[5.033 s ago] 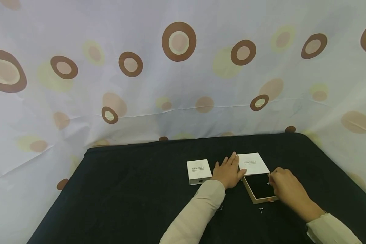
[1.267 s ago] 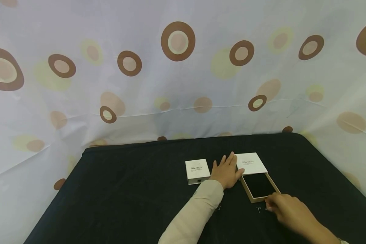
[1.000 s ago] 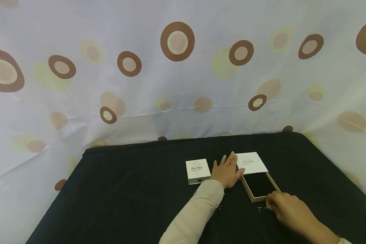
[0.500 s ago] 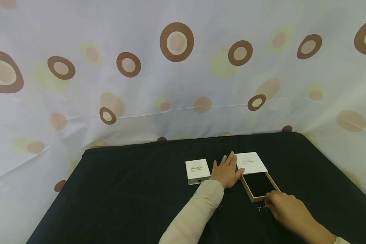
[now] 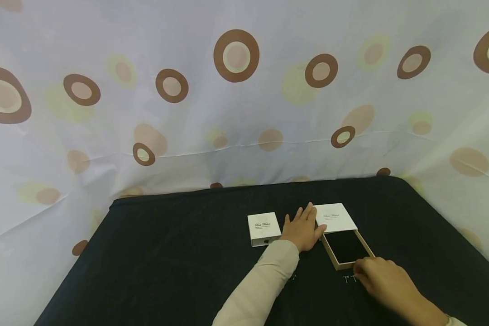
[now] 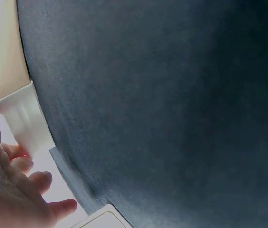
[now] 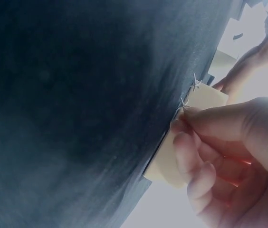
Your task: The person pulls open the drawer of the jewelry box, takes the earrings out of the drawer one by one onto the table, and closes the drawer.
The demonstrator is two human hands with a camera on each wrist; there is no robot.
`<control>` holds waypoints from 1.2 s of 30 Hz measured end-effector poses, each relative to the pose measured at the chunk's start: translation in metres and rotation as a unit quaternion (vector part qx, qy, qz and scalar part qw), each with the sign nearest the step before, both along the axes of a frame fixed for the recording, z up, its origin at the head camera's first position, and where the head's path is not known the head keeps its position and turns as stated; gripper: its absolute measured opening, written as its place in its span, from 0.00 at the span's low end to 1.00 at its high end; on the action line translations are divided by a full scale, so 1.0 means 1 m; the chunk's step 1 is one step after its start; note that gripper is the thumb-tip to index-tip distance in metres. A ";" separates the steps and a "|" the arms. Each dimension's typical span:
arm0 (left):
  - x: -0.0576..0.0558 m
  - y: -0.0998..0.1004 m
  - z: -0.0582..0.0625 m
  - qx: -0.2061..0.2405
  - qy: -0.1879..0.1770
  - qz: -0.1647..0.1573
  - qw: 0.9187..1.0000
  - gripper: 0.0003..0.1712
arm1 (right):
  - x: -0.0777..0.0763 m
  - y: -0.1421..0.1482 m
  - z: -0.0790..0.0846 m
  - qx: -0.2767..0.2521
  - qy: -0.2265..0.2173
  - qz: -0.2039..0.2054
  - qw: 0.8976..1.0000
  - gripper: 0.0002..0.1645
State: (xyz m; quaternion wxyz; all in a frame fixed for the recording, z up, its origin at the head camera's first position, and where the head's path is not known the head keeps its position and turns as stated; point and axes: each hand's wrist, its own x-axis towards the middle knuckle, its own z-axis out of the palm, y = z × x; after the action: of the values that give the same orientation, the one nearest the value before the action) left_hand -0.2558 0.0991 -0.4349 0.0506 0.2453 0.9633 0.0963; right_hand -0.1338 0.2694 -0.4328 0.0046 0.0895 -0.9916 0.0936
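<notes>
My right hand (image 5: pixel 385 280) pinches a small silver star-shaped stud earring (image 7: pixel 185 103) between thumb and fingertip, at the front right corner of a drawer box. Beside it on the black cloth lies a matching earring (image 7: pixel 196 84). The box's drawer (image 5: pixel 337 260), with a dark lining, is pulled out toward me from its white sleeve (image 5: pixel 336 218). My left hand (image 5: pixel 303 231) lies with straight, spread fingers at the sleeve's left side, the thumb over its front left corner. In the left wrist view the left fingers (image 6: pixel 41 183) show beside the pale sleeve (image 6: pixel 27 116).
A smaller white box (image 5: pixel 264 227) with printed lettering stands just left of my left hand. Another tiny shiny piece (image 5: pixel 294 276) lies by the left sleeve, partly hidden. Black cloth (image 5: pixel 167 262) covers the table, with a patterned curtain (image 5: pixel 236 113) behind.
My right hand has come from the drawer's right side to its front corner. A second earring now shows beside the first and has turned slightly. The left hand has stayed put.
</notes>
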 end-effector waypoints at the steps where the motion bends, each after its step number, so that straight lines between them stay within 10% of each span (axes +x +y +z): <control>1: 0.000 0.000 0.000 0.000 0.000 0.000 1.000 0.36 | 0.000 0.000 0.000 -0.001 0.000 0.000 1.000 0.05; 21: 0.000 0.000 0.000 0.015 -0.011 -0.006 1.000 0.36 | 0.002 0.002 0.001 -0.013 0.014 0.003 1.000 0.04; 36: 0.001 -0.002 0.001 0.024 -0.008 -0.005 1.000 0.36 | 0.003 0.027 0.006 -0.185 -0.015 -0.054 0.981 0.10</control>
State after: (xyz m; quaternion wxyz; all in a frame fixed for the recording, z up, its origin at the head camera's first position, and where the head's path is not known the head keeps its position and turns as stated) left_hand -0.2548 0.0973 -0.4341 0.0533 0.2509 0.9589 0.1211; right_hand -0.1307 0.2963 -0.4269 0.0110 0.0323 -0.9604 0.2764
